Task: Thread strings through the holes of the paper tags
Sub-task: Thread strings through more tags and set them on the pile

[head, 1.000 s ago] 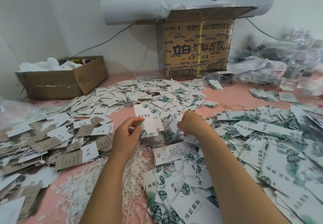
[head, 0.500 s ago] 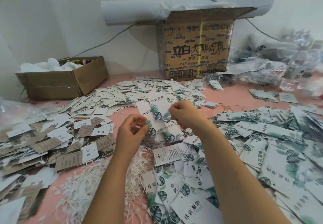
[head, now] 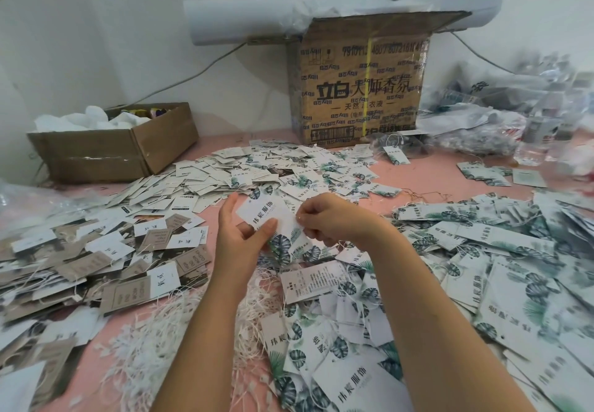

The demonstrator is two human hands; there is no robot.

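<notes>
Tag apparently pinched, left hand, right hand

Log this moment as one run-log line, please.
left hand: holds leaf-print tag | right hand: pinches its right edge | threading: cannot tell | string pile: beside left forearm

Illumination is soft, diffuse and moderately bright. Shadows on the counter are faint. Wide-angle distortion curves the frame edges. At the right margin the paper tags appear blurred.
</notes>
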